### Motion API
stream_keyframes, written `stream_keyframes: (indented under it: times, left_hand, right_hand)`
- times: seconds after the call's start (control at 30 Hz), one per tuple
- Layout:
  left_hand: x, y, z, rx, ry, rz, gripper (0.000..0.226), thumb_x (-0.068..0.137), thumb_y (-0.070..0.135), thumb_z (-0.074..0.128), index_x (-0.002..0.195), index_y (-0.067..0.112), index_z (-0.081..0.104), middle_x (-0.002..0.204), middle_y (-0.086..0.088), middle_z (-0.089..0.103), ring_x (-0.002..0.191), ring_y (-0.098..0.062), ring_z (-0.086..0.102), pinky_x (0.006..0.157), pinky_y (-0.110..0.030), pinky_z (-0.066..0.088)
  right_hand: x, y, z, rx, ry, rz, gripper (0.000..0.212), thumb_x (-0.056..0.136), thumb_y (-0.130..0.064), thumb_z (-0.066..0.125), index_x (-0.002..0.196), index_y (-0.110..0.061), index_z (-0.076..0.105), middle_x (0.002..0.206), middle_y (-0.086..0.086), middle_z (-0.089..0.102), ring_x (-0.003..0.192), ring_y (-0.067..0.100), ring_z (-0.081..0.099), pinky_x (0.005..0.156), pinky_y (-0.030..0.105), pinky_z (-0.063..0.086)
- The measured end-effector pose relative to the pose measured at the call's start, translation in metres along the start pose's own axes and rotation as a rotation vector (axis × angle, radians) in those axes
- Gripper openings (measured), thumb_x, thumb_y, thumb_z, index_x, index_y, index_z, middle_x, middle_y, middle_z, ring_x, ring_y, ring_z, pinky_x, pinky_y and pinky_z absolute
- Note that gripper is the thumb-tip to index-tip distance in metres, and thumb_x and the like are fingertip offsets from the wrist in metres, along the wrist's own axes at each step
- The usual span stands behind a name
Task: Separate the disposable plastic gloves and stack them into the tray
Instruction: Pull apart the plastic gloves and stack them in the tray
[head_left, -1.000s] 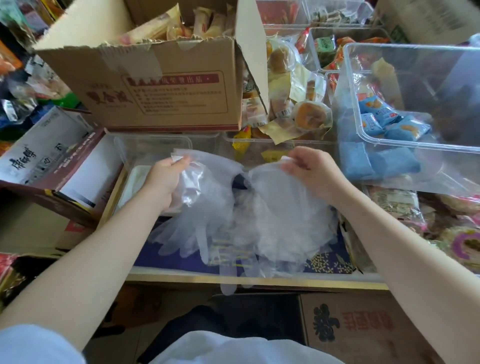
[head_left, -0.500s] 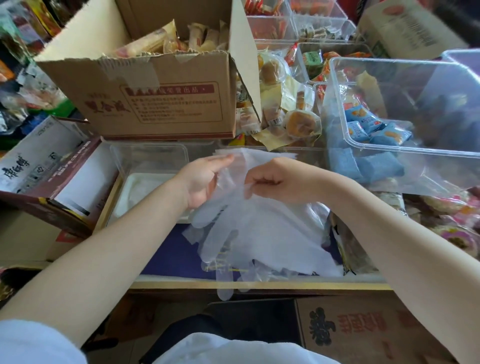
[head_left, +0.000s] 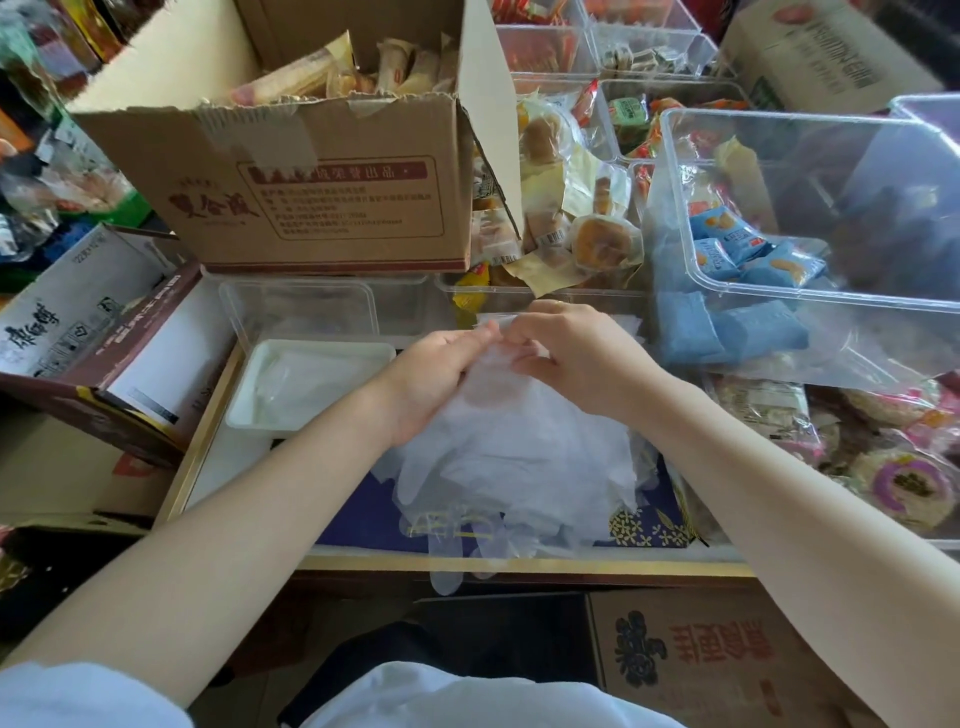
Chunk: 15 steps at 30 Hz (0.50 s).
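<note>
While L hand (head_left: 434, 371) & R hand (head_left: 574, 358) both pinch glove bunch (head_left: 519, 452) cuffs, tray (head_left: 311, 384) sits left.

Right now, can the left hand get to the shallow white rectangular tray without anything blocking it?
Probably yes. The left hand pinches the clear plastic gloves just right of the shallow white rectangular tray, which lies open-topped with nothing between them; the hand would carry a glove along.

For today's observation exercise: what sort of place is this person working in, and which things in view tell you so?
Probably a snack shop counter or its stockroom: an opened cardboard carton filled with wrapped pastries, clear plastic bins holding blue snack packets, and further cartons crowding the work surface.
</note>
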<state>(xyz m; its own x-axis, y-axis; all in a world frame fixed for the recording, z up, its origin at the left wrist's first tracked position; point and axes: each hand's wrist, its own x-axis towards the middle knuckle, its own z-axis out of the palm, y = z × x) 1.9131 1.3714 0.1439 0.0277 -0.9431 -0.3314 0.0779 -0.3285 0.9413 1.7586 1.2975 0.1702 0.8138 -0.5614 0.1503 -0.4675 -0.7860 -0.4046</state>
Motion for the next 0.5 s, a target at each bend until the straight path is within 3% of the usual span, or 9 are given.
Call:
stream_keyframes:
  times: [0.1, 0.2, 0.27, 0.37, 0.43, 0.47, 0.5]
  left_hand:
    - [-0.005, 0.002, 0.001, 0.137, -0.134, 0.063, 0.047, 0.079, 0.055, 0.057, 0.112, 0.023, 0.069, 0.116, -0.004, 0.068, 0.112, -0.019, 0.061, 0.103, -0.036, 0.042]
    - [-0.006, 0.002, 0.004, 0.261, -0.154, 0.094, 0.025, 0.088, 0.023, 0.062, 0.112, 0.016, 0.068, 0.109, -0.008, 0.069, 0.098, -0.017, 0.063, 0.095, -0.035, 0.046]
    - [-0.003, 0.001, 0.002, 0.350, -0.113, 0.102, 0.020, 0.093, 0.010, 0.056, 0.107, 0.014, 0.069, 0.097, -0.003, 0.070, 0.090, -0.014, 0.062, 0.093, -0.038, 0.045]
    - [-0.001, 0.002, -0.001, 0.415, -0.123, 0.081, 0.018, 0.093, 0.010, 0.055, 0.101, 0.013, 0.071, 0.093, -0.001, 0.070, 0.088, -0.013, 0.061, 0.096, -0.040, 0.044]
    - [-0.001, 0.004, -0.001, 0.441, -0.159, 0.094, 0.017, 0.094, 0.009, 0.055, 0.099, 0.009, 0.071, 0.099, -0.004, 0.070, 0.090, -0.015, 0.062, 0.097, -0.042, 0.044]
    - [-0.002, 0.005, -0.001, 0.453, -0.169, 0.102, 0.018, 0.094, 0.008, 0.054, 0.100, 0.010, 0.071, 0.102, -0.003, 0.070, 0.092, -0.016, 0.064, 0.097, -0.042, 0.045]
    - [-0.002, 0.006, -0.001, 0.460, -0.174, 0.113, 0.020, 0.094, 0.007, 0.053, 0.101, 0.013, 0.071, 0.105, -0.002, 0.071, 0.095, -0.016, 0.065, 0.096, -0.039, 0.046]
  right_hand:
    - [-0.001, 0.001, -0.002, -0.036, 0.026, 0.009, 0.015, 0.087, -0.019, 0.063, 0.101, -0.014, 0.065, 0.098, 0.001, 0.062, 0.081, 0.016, 0.050, 0.071, 0.033, 0.047]
    - [-0.003, 0.003, -0.004, -0.068, 0.015, 0.036, 0.016, 0.083, -0.028, 0.067, 0.092, -0.016, 0.063, 0.090, -0.005, 0.055, 0.085, 0.020, 0.053, 0.071, 0.037, 0.049]
    - [-0.004, 0.009, -0.003, -0.035, 0.038, 0.025, 0.018, 0.079, -0.029, 0.072, 0.089, -0.016, 0.064, 0.099, -0.001, 0.056, 0.096, 0.024, 0.053, 0.077, 0.038, 0.048]
    - [-0.004, 0.019, -0.002, 0.107, 0.007, 0.055, 0.030, 0.077, -0.030, 0.074, 0.098, -0.015, 0.058, 0.122, 0.004, 0.054, 0.112, 0.024, 0.048, 0.092, 0.037, 0.041]
    - [-0.003, 0.021, -0.004, 0.308, -0.113, 0.182, 0.044, 0.078, -0.030, 0.073, 0.114, -0.016, 0.052, 0.118, -0.001, 0.056, 0.107, 0.016, 0.053, 0.090, 0.028, 0.043]
    - [-0.003, 0.021, -0.004, 0.374, -0.186, 0.230, 0.042, 0.079, -0.029, 0.072, 0.115, -0.017, 0.054, 0.109, -0.004, 0.058, 0.099, 0.011, 0.055, 0.085, 0.025, 0.045]
    - [-0.003, 0.024, -0.003, 0.389, -0.252, 0.228, 0.027, 0.081, -0.028, 0.071, 0.104, -0.020, 0.060, 0.096, -0.007, 0.058, 0.086, 0.008, 0.055, 0.075, 0.023, 0.045]
